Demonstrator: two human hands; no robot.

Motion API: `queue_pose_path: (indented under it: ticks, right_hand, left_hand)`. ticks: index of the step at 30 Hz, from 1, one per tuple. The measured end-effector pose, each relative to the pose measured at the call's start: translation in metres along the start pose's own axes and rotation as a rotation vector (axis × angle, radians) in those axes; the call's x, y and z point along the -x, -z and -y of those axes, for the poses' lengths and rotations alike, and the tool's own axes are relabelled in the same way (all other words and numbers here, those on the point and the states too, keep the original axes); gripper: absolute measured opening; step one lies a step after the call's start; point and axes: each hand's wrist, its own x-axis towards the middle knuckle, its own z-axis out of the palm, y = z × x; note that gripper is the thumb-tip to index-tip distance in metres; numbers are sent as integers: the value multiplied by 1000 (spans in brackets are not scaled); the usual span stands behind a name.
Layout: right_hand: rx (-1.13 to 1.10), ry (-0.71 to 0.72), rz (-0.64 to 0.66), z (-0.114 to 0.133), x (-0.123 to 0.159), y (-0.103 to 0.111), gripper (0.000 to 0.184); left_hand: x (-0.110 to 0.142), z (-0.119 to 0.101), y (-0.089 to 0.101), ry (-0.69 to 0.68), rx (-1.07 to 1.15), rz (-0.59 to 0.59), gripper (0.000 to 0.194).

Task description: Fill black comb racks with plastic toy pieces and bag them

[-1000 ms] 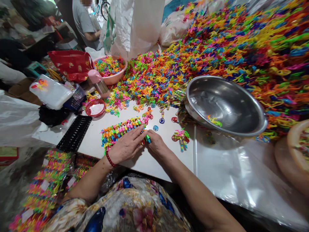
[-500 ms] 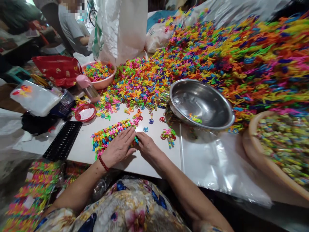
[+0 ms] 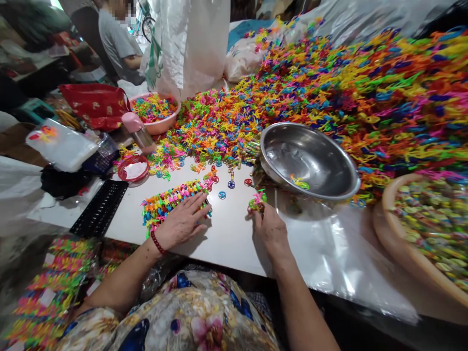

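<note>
My left hand [image 3: 182, 222] lies flat with fingers stretched over the near end of a row of colourful plastic toy pieces [image 3: 168, 200] lined up on the white table [image 3: 226, 234]. A red bead bracelet is on that wrist. My right hand [image 3: 268, 226] sits further right, its fingers pinched on a small bunch of colourful toy pieces [image 3: 257, 201] lying on the table. A few loose wheel-shaped pieces [image 3: 222, 194] lie between the two hands.
A steel bowl [image 3: 310, 161] stands right of centre before a huge heap of colourful pieces [image 3: 329, 92]. A wicker tray [image 3: 424, 234] is at right, clear plastic sheet [image 3: 329, 253] beneath. At left: black grid tray [image 3: 99, 207], red basket [image 3: 133, 170], pink basin [image 3: 155, 108], another person [image 3: 117, 41].
My right hand left the end of the row and moved right onto the small bunch of pieces. The left hand stays on the row. The camera view shifted slightly.
</note>
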Motion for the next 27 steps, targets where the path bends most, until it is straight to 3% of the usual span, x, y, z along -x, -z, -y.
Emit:
queue_pose_path:
  ticks: [5, 9, 18, 27]
  right_hand:
    - [-449, 36, 222, 56, -5, -30, 18]
    - [-556, 94, 349, 81, -12, -57, 22]
    - [-440, 302, 434, 70, -27, -75, 21]
    - [-290, 357, 508, 67, -39, -79, 19]
  left_hand:
    - [-1, 0, 1, 3, 10, 22, 62]
    - [0, 0, 1, 19, 47, 1, 74]
    - [0, 2, 0, 26, 76, 23, 81]
    - [-1, 1, 2, 31, 68, 42, 80]
